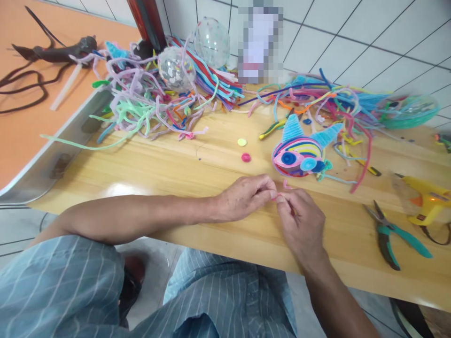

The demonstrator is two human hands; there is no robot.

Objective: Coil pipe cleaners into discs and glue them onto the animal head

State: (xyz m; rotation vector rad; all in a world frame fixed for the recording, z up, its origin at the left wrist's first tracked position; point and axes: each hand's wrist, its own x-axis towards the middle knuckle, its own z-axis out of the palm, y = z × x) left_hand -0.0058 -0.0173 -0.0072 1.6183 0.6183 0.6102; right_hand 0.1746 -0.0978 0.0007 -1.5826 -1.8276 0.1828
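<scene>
My left hand [248, 195] and my right hand [299, 213] meet over the wooden table, fingertips pinched together. Between them a small bit of pink pipe cleaner [276, 197] shows; most of it is hidden by the fingers. A short pink end [287, 185] sticks up just beyond the right fingers. Behind my hands lies a fish-like pipe cleaner figure [299, 152] with striped body, blue ears or fins and a dark blue eye. To its left are a coiled pink disc [245, 157] and a pale yellow disc [242, 142].
Pliers with teal handles [398, 237] and a yellow glue gun [428, 199] lie at the right. Heaps of pipe cleaners [136, 101] and clear balls [212, 43] line the back. A black glue gun [66, 50] rests on the orange surface [105, 21]. Yellow-handled cutters [273, 127] lie behind the figure.
</scene>
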